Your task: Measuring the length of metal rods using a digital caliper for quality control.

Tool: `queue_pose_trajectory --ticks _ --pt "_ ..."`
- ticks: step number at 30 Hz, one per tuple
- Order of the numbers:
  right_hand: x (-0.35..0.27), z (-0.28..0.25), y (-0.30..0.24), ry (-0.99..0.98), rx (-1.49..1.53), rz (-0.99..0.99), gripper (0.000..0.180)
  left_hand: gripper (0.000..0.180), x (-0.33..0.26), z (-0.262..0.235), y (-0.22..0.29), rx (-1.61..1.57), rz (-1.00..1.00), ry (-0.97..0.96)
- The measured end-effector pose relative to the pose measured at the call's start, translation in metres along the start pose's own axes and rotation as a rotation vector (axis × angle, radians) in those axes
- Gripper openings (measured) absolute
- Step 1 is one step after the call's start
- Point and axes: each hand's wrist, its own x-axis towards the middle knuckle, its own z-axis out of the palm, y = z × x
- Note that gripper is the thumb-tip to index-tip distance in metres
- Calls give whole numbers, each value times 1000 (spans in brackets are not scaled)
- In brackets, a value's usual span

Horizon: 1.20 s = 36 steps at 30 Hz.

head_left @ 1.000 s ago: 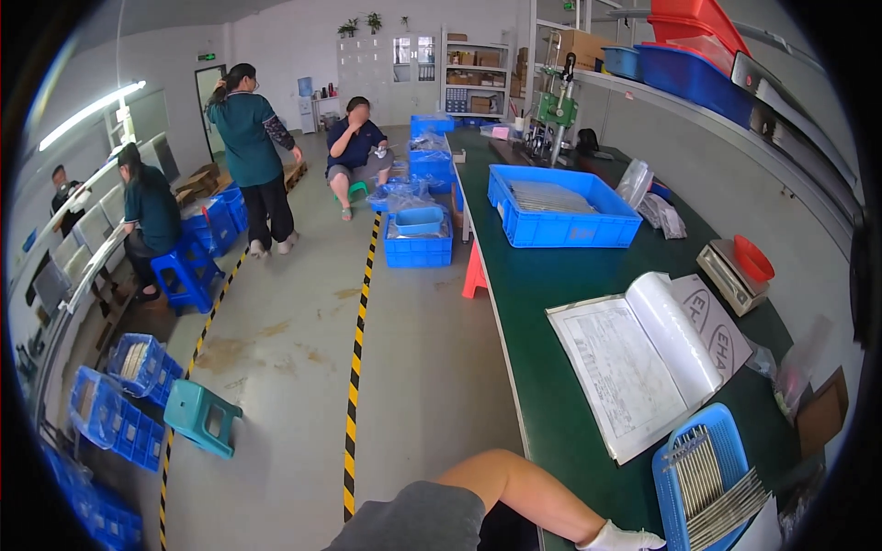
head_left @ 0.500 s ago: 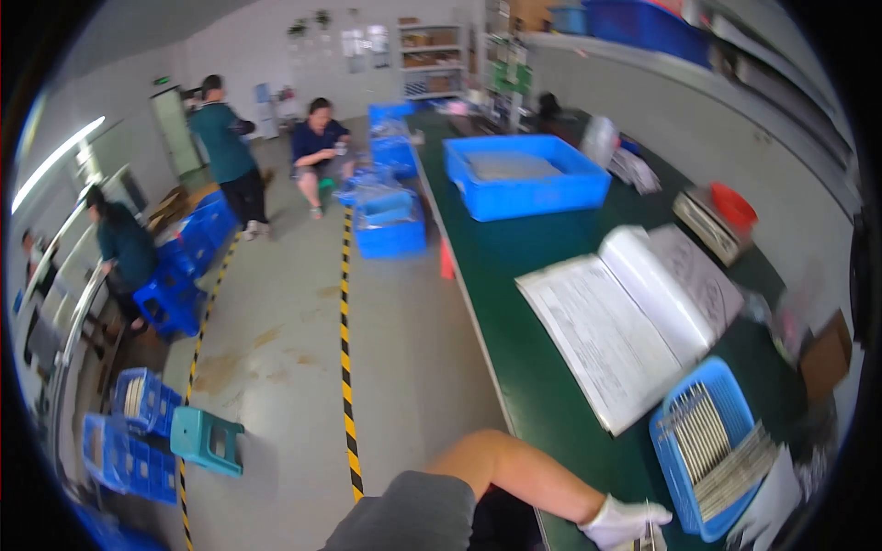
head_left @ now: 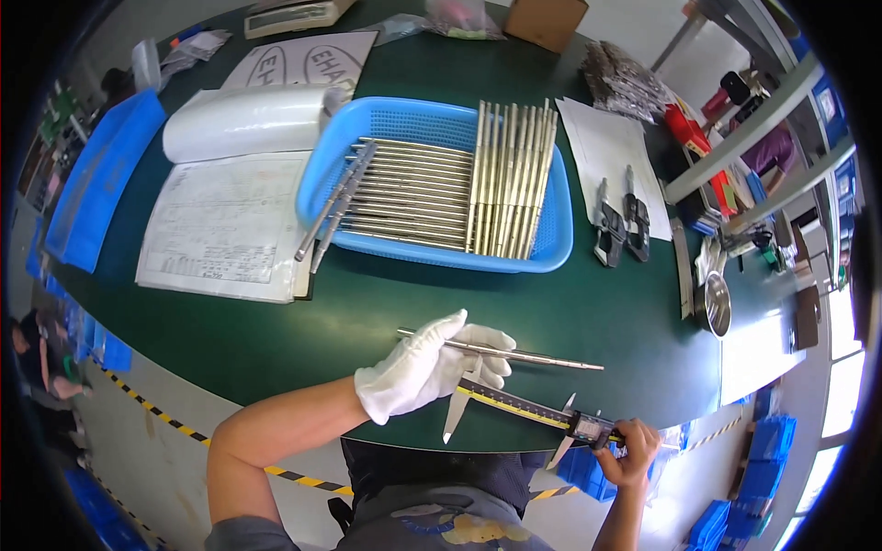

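My left hand (head_left: 432, 365), in a white glove, grips a thin steel rod (head_left: 542, 358) that lies level over the green table (head_left: 367, 312). My bare right hand (head_left: 629, 448) holds a digital caliper (head_left: 528, 410) by its slider end, just below the rod, with its jaws open and pointing down. Beyond them stands a blue basket (head_left: 556, 234) full of several similar steel rods, some stacked crosswise.
An open drawing book (head_left: 225, 220) lies left of the basket, a paper sheet (head_left: 611, 151) to its right. Two dark gauges (head_left: 623, 225) rest beside that sheet. A metal bowl (head_left: 715, 303) sits far right. A cardboard box (head_left: 547, 18) stands at the back.
The view has swung from the workshop floor and people down onto the table. My gloved left hand now holds a rod and my right hand a caliper.
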Motion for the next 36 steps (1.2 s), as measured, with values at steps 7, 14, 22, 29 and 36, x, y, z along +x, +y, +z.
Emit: queue_pose_trajectory --ticks 7,14,22,29,36 --pt "-1 1 3 -82 45 -6 44 58 -7 12 4 82 -41 93" --pt "5 4 -2 -75 36 -4 42 58 -5 12 5 113 -69 82" --pt "16 5 -7 -84 45 -39 41 58 -6 17 6 130 -39 174" --pt "17 0 -7 -76 36 -48 39 57 -5 15 5 132 -27 147" --pt "21 1 -9 -86 32 -55 38 57 -8 17 6 143 -39 180"
